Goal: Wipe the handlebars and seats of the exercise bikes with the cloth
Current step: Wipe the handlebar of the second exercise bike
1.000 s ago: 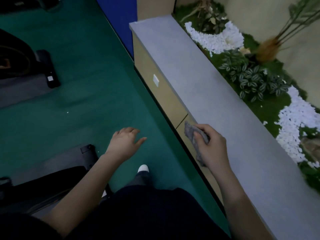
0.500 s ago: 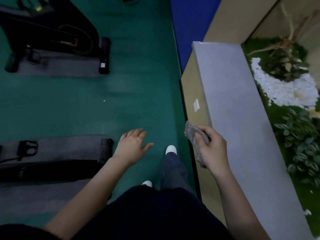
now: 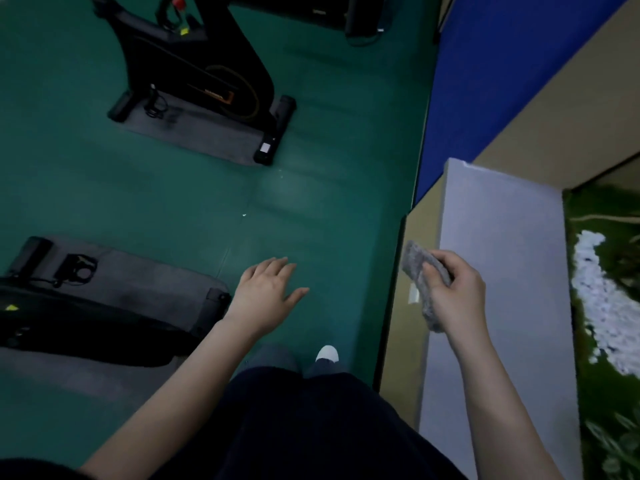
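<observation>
My right hand (image 3: 453,294) grips a folded grey cloth (image 3: 420,268) in the air beside the grey ledge. My left hand (image 3: 265,292) hovers over the green floor with fingers spread and holds nothing. A black exercise bike (image 3: 194,71) stands on a grey mat at the upper left, some way ahead of both hands; its handlebars and seat are out of frame. The base of a second bike (image 3: 86,317) lies at the left on another mat, just left of my left hand.
A long grey-topped ledge (image 3: 502,237) with a tan side runs along the right. Behind it lies a planter with white pebbles (image 3: 602,299) and green plants. A blue wall panel (image 3: 485,81) stands at the upper right. Green floor (image 3: 311,188) separates the bikes and ledge. Another machine's base (image 3: 363,15) sits at the top.
The view has swung left and ahead, bringing the far bike fully into sight and the planter toward the right edge. Both hands keep their pose; the right hand still holds the cloth.
</observation>
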{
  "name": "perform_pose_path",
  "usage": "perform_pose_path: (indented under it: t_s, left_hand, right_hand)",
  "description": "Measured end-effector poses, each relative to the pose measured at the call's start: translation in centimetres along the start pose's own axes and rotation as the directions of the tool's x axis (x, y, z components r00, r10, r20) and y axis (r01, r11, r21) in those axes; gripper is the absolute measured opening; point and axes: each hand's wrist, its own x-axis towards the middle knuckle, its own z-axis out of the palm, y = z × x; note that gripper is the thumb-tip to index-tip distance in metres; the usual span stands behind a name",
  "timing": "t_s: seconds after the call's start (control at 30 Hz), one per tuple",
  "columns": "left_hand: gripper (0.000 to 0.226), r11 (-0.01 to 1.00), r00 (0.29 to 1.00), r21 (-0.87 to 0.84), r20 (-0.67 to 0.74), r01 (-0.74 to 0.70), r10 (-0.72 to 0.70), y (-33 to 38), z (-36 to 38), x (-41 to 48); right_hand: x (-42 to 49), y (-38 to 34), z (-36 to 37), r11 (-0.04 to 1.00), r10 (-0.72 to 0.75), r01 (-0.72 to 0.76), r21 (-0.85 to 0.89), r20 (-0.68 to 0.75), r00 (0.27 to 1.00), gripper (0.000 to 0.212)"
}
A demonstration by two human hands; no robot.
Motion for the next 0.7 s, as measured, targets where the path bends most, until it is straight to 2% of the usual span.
perform_pose_path:
  t_s: [0.1,0.3,0.7]
  left_hand:
    - [0.061,0.995,0.996,-0.047,-0.015,0.089,-0.090,-0.7,-0.7,1.6]
    - [0.061,0.955,0.961,-0.124,-0.026,0.269,-0.275,-5.1,-2.4,5.7]
    - [0.061,0.898,0.904,-0.175,-0.071,0.404,-0.421,-17.0,-9.1,17.1]
  right_hand:
    - [3.7,-0.8,0.6,1.000,-0.009,0.009,0.004,0.023,1.000,0.018]
    - [9.9,-4.3,5.8,0.997,-0.071,0.078,-0.031,0.182,0.981,0.021]
    - [22.5,-17.4,20.6,0.941,-0.297,0.336,-0.044,0.369,0.881,0.016]
